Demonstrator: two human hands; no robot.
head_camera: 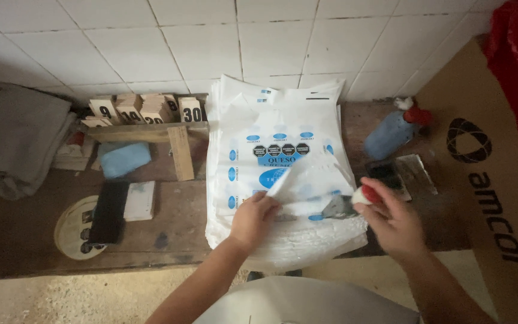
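Head view, looking down at our two bare hands over a dark wooden worktop [169, 228] set against a white tiled wall [151, 42].

Left hand [253, 219]: forearm comes up from the lower middle, wrist straight, knuckles up. The grip is closed in a pinch on the lifted edge of the top white plastic bag with blue print [307, 180]; the film rises from the fingers up and to the right in a blurred fold. That bag lies on a thick stack of the same white printed plastic bags [271, 120], which runs from just under this grip away toward the wall.

Right hand [394, 222]: forearm enters from the lower right, hand angled toward the left one. Its grip is curled closed around a small stamp-like tool with a red and white top [366, 194], held at the fingertips just above the near right part of the stack. A dark smudged patch [337, 207] sits on the bag just left of this grip.

Beyond the right grip: a blue plastic bottle with a red cap [394, 132] lying tilted, and a dark flat pad [385, 174] close by. Further right, a brown cardboard box [493, 180].

Well left of the left grip: a black rectangular phone-like slab [109, 210] on a round pale disc [70, 231], a light blue cloth [124, 159], wooden number blocks in a wooden holder [142, 111], and a folded grey towel [22, 135].
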